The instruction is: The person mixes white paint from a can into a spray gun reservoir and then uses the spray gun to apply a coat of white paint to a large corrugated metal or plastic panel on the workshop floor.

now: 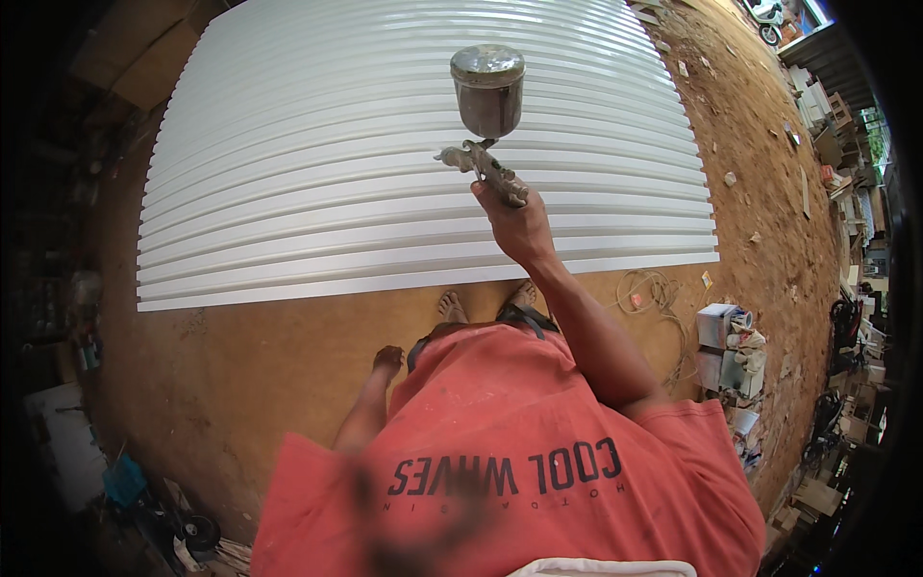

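Note:
My right hand (514,216) grips a metal spray gun (486,171) with a dented silver cup (487,96) on top, held out over a large white corrugated sheet (288,212) with many parallel ridges. Down by my left side, my left hand (387,358) hangs with its fingers curled; whether anything is in it is hidden. My sandalled feet show beside the sheet's near edge, below my red shirt.
A coiled hose (649,293) lies on the brown ground (240,375) at my right, near stacked containers (721,341). Scrap wood and clutter (836,192) line the right side, with a parked scooter (769,24) beyond. A blue crate (120,476) sits at lower left.

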A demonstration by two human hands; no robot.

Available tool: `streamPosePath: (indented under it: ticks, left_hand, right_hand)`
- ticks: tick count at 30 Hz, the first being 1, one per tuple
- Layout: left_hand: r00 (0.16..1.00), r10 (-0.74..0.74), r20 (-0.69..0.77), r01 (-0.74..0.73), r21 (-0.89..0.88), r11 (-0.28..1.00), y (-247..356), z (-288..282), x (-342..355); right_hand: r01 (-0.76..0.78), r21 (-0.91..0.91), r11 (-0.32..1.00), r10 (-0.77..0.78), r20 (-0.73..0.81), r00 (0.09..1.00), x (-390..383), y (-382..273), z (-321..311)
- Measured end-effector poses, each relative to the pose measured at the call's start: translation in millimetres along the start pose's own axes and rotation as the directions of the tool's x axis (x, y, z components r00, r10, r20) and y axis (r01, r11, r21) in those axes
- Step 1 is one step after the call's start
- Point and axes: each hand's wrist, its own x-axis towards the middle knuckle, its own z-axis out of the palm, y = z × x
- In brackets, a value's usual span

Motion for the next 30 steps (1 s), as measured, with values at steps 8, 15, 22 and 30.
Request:
streamPosePath:
  ticks: [8,15,22,30]
  left_hand:
    - [0.957,0.265,0.121,-0.287,0.551,0.784,-7.3,-2.6,9.7]
    - [0.929,0.308,0.206,-0.371,0.525,0.766,8.8,-17.2,41.1]
    - [0.916,0.277,0.29,-0.382,0.423,0.822,77.0,-38.0,50.2]
    - [0.856,0.404,0.322,-0.517,0.53,0.672,72.5,-32.3,71.5]
  right_hand:
    - [-0.03,-0.07,0.997,0.018,-0.17,0.985,-23.3,45.0,-40.3]
    - [-0.092,0.011,0.996,0.084,-0.53,0.844,-36.8,103.1,-132.5]
    - [-0.222,-0.017,0.975,0.11,-0.832,0.544,-55.9,153.3,-251.7]
    - [-0.457,-0.045,0.888,0.123,-0.936,0.33,-77.8,141.4,-313.3]
